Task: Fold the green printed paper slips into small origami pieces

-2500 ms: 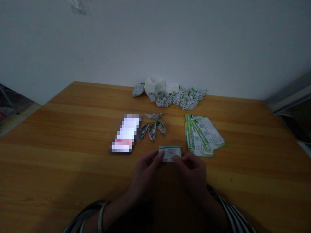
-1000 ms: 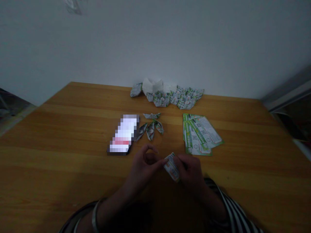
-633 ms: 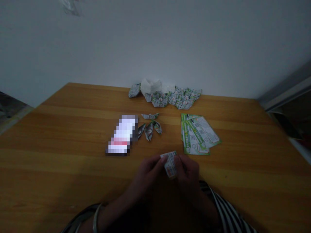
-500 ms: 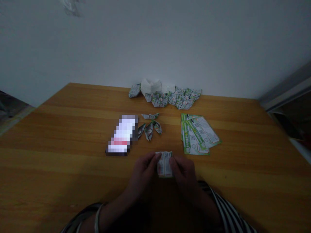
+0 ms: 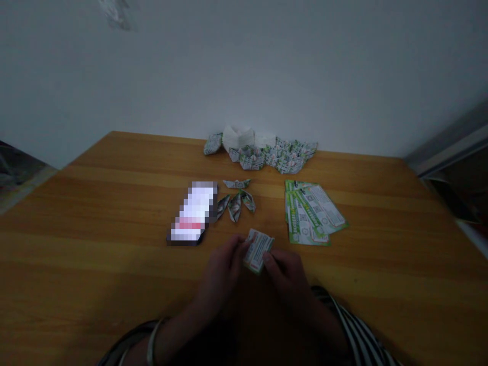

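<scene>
Between my hands is a small folded piece of printed paper (image 5: 258, 251), white with a green edge, tilted to the right. My left hand (image 5: 224, 264) pinches its left side. With thumb and fingers closed, my right hand (image 5: 286, 269) grips its lower right edge. Just beyond lie several small folded paper pieces (image 5: 235, 207), boat-like with pointed ends. To the right of them rests a fanned stack of green and white printed leaflets (image 5: 305, 218).
A phone (image 5: 194, 208) with a lit, blurred screen lies on the wooden table (image 5: 95, 213), left of the folded pieces. Clusters of joined folded paper (image 5: 285, 155) and a white crumpled tissue-like thing (image 5: 237, 137) stand at the back against the wall (image 5: 244, 61).
The folded paper has turned clockwise and risen slightly in view. My right hand's grip has shifted toward its lower right edge. The things on the table have stayed in place.
</scene>
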A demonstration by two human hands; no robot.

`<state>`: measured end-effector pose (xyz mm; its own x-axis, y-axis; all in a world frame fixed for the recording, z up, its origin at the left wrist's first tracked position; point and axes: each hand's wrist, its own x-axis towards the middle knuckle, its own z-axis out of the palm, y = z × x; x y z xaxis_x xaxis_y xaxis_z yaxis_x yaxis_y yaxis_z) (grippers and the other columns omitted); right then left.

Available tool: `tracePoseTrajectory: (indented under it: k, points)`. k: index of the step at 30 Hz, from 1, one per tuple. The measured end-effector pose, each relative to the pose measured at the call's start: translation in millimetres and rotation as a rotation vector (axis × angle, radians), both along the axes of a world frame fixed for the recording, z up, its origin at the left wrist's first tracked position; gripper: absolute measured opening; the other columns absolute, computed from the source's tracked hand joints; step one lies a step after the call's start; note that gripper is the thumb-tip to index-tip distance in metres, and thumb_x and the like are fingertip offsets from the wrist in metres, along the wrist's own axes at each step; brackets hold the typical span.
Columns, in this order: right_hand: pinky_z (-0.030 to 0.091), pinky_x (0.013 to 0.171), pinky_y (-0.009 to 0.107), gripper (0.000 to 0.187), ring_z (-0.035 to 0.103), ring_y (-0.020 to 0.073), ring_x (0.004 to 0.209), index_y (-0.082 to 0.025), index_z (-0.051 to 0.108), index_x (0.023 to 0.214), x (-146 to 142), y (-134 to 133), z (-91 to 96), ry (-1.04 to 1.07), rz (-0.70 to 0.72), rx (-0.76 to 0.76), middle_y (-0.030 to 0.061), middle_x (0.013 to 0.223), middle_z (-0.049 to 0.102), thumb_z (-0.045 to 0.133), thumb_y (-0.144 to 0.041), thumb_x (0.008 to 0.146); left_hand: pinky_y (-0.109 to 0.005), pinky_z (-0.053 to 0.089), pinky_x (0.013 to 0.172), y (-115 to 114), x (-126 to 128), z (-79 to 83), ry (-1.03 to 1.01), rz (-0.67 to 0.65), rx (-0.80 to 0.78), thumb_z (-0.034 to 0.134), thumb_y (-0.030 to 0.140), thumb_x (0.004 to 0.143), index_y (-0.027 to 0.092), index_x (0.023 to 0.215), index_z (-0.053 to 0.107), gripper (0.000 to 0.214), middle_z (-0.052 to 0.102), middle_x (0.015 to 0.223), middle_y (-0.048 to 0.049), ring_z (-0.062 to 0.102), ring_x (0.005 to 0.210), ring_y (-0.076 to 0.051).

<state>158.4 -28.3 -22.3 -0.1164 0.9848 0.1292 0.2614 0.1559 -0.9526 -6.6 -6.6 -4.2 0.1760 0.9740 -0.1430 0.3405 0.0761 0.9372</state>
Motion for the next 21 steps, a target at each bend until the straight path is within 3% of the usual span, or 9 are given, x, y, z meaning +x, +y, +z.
tracePoseTrajectory:
  k: [5,8,10,14,16,18,19,21]
  points:
    - [0.035,0.051,0.023,0.035,0.043,0.0115,0.055,-0.019,0.052,0.067,10,7,-1.7,0.032,-0.082,-0.060,-0.0028,0.059,0.046,0.050,-0.041,0.095,-0.025,0.045,0.064,0,-2,4.5,0.043,-0.132,0.009,0.050,0.037,0.096,0.019,0.090,0.066,0.025,0.070,0.079,-0.0016,0.062,0.070,-0.016]
    - [0.037,0.052,0.022,0.037,0.045,0.0118,0.055,-0.018,0.056,0.068,8,5,-0.9,0.065,-0.199,-0.047,-0.0019,0.059,0.050,0.049,-0.041,0.096,-0.026,0.048,0.069,-1,3,6.5,-0.068,-0.078,-0.048,0.053,0.040,0.094,0.018,0.097,0.068,0.026,0.072,0.087,-0.0036,0.064,0.078,-0.018]
    - [0.040,0.052,0.022,0.038,0.049,0.0123,0.056,-0.017,0.059,0.070,5,3,-0.9,0.097,-0.230,-0.058,-0.0008,0.061,0.054,0.049,-0.043,0.096,-0.026,0.049,0.068,1,5,7.4,-0.123,-0.001,-0.085,0.055,0.042,0.092,0.017,0.091,0.069,0.029,0.071,0.083,-0.0039,0.063,0.077,-0.018]
    - [0.049,0.064,0.025,0.040,0.062,0.0157,0.067,-0.017,0.071,0.083,13,4,-0.2,0.151,0.027,-0.099,0.0032,0.072,0.067,0.048,-0.046,0.097,-0.024,0.045,0.060,9,-1,9.3,-0.147,0.095,-0.134,0.060,0.048,0.087,0.015,0.072,0.066,0.037,0.064,0.068,-0.0016,0.057,0.066,-0.015]
    - [0.053,0.077,0.029,0.037,0.067,0.0187,0.085,-0.020,0.071,0.109,24,9,1.7,0.213,0.115,-0.131,0.0058,0.092,0.072,0.049,-0.047,0.097,-0.023,0.043,0.056,14,-7,10.0,-0.132,0.026,-0.169,0.063,0.048,0.084,0.014,0.068,0.067,0.038,0.062,0.064,-0.0012,0.055,0.062,-0.014]
    - [0.055,0.081,0.031,0.048,0.068,0.0193,0.095,-0.027,0.053,0.139,38,17,4.6,0.295,0.246,-0.232,0.0057,0.108,0.071,0.057,-0.044,0.094,-0.022,0.040,0.053,17,-12,10.1,-0.111,-0.107,-0.218,0.065,0.047,0.081,0.013,0.064,0.067,0.038,0.061,0.060,-0.0008,0.052,0.058,-0.013]
    - [0.055,0.083,0.032,0.054,0.069,0.0197,0.097,-0.030,0.050,0.142,43,20,6.1,0.314,0.339,-0.268,0.0054,0.111,0.071,0.062,-0.043,0.091,-0.022,0.039,0.052,18,-13,10.1,-0.101,-0.169,-0.241,0.065,0.047,0.080,0.014,0.063,0.067,0.038,0.059,0.057,-0.0005,0.051,0.056,-0.012]
    - [0.055,0.086,0.034,0.047,0.069,0.0204,0.100,-0.029,0.062,0.132,52,26,8.9,0.260,0.490,-0.311,0.0052,0.112,0.072,0.069,-0.038,0.086,-0.021,0.037,0.050,17,-15,10.0,-0.090,-0.237,-0.272,0.065,0.049,0.079,0.014,0.061,0.067,0.039,0.057,0.055,0.0002,0.048,0.054,-0.012]
